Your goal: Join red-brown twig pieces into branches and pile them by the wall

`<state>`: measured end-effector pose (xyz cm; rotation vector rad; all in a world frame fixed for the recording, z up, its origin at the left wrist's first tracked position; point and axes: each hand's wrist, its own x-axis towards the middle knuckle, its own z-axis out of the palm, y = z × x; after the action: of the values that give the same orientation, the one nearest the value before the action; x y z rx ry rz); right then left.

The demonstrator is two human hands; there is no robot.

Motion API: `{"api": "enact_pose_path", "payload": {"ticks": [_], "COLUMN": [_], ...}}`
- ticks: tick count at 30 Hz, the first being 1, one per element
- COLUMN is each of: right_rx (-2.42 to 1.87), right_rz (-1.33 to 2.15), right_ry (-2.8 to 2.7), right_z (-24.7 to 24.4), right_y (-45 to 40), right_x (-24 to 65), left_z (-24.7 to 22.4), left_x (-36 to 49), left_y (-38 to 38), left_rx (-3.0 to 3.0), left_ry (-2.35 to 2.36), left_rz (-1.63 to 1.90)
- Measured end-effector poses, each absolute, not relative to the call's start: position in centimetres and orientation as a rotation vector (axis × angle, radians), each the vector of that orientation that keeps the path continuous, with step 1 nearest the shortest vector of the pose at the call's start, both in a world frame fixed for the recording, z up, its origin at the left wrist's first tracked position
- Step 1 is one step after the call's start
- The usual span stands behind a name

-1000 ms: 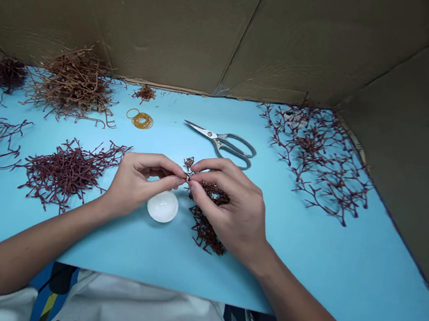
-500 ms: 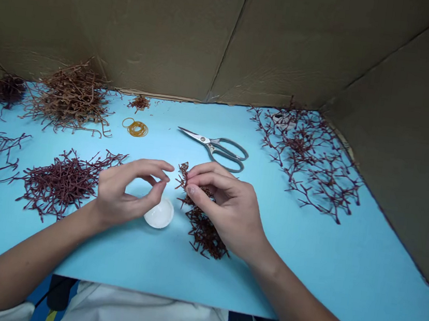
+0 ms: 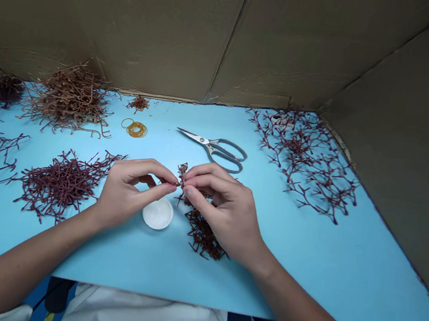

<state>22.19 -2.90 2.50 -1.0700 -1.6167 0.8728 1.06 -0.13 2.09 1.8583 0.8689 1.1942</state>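
Note:
My right hand (image 3: pixel 224 208) pinches a small reddish-brown twig piece (image 3: pixel 182 173) between thumb and fingers. My left hand (image 3: pixel 133 187) has its thumb and index fingertips pressed together at the same piece, almost touching the right fingertips; what they grip there is too small to make out. Partly under my right hand lies a heap of short dark red twig pieces (image 3: pixel 205 235). A small round white dish (image 3: pixel 158 214) sits on the blue table just below my left fingertips.
Grey-handled scissors (image 3: pixel 216 147) lie beyond my hands, with yellow rubber bands (image 3: pixel 136 129) to their left. Twig piles (image 3: pixel 59 180) and brown twigs (image 3: pixel 71 96) are on the left, branching red twigs (image 3: pixel 309 156) on the right. Cardboard walls (image 3: pixel 155 33) stand behind.
My left hand has moved right and its fingertips have closed, now meeting the twig piece at my right hand. My right hand has shifted slightly left.

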Motion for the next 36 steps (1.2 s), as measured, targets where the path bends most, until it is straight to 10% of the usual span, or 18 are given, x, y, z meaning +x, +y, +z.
{"api": "enact_pose_path", "payload": {"ticks": [9, 18, 36], "right_rx": [-0.978, -1.008, -1.08], "right_rz": [1.273, 0.519, 1.08], "right_ry": [-1.463, -1.766, -1.548], "right_z": [2.72, 2.53, 2.33], "right_y": [-2.84, -3.26, -2.75], "right_x": [22.33, 22.44, 22.41], "left_z": [1.72, 2.53, 1.66], "left_x": [0.53, 0.71, 0.77], "left_y": [0.45, -0.25, -0.44], "left_rx": [2.329, 1.709, 1.918], "left_ry": [0.602, 0.919, 0.937], "left_rz": [1.422, 1.045, 1.263]}}
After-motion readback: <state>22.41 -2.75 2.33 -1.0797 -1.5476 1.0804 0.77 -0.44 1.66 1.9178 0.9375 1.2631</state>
